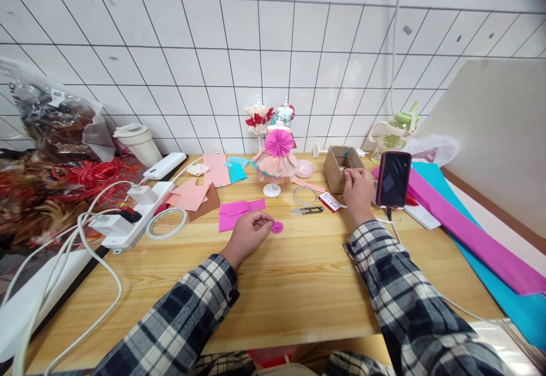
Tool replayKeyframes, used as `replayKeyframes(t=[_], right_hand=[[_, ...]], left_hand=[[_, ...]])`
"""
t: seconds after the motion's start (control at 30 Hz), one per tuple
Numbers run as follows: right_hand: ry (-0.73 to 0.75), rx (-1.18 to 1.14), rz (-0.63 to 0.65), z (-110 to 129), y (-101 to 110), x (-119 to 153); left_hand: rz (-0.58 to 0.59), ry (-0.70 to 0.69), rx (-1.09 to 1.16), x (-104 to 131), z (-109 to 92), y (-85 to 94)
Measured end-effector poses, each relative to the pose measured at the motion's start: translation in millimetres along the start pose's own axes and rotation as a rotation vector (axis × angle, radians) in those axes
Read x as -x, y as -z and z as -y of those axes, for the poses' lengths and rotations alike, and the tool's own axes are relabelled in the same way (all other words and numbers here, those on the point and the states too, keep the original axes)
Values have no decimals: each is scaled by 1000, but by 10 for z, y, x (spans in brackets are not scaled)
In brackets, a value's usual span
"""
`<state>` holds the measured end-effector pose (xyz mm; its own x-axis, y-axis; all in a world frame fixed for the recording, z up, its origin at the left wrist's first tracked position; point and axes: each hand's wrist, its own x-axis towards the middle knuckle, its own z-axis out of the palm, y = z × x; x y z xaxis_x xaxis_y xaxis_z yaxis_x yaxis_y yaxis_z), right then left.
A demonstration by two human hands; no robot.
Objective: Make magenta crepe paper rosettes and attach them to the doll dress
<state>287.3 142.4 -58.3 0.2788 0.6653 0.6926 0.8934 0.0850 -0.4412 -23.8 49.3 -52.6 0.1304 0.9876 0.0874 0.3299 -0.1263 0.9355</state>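
Between the thumb and fingers of my left hand (252, 231) is the edge of a small round pleated magenta paper rosette (277, 227), held just above the table. My right hand (358, 191) reaches to the front rim of a small brown cardboard box (336, 176), fingers pinched together; what they hold, if anything, I cannot make out. Folded magenta crepe paper (228, 215) lies behind my left hand. Thread snips (310, 210) and a red and white packet (331, 202) lie between the hands. Behind them stands a mini dress form (277, 165) in a peach paper skirt with a large magenta rosette.
A power strip (136, 217) with white cables and a roll of tape (166, 223) are at left. A phone (393, 180) stands upright by my right wrist. Long crepe paper sheets (473, 228) lie at right. A pink dish (305, 168) and wire coil (305, 195) are mid-table.
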Motion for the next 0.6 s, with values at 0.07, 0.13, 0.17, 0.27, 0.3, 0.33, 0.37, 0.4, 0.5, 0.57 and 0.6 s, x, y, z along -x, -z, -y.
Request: replayKeyframes(t=[0.07,0.13,0.17,0.27,0.3,0.33,0.37,0.4,0.5,0.57,0.6], right_hand=[[0,-18,41,-7,-27,4],[13,-45,81,30,-47,5],[20,-61,92,59,-54,3],[32,-95,89,161,-71,-18],[24,-99,84,195,-77,-31],[14,-101,88,228,-85,-45],[2,-103,103,261,-94,-59],[-8,-101,128,295,-104,-73],[-13,-47,216,398,-130,-106],[9,7,248,463,-134,-110],[23,17,260,491,-129,-107]], left_hand=[[7,2,-8,-1,-8,-7],[15,3,-14,-5,-9,-15],[17,3,-14,-8,-6,-18],[14,-3,-12,-21,14,-22],[12,-6,-9,-26,23,-22],[12,-8,-7,-31,33,-21],[12,-11,-4,-36,41,-19],[11,-14,-3,-40,48,-17],[6,-20,-8,-46,50,-6],[5,-18,-12,-47,41,2],[6,-15,-15,-48,36,5]])
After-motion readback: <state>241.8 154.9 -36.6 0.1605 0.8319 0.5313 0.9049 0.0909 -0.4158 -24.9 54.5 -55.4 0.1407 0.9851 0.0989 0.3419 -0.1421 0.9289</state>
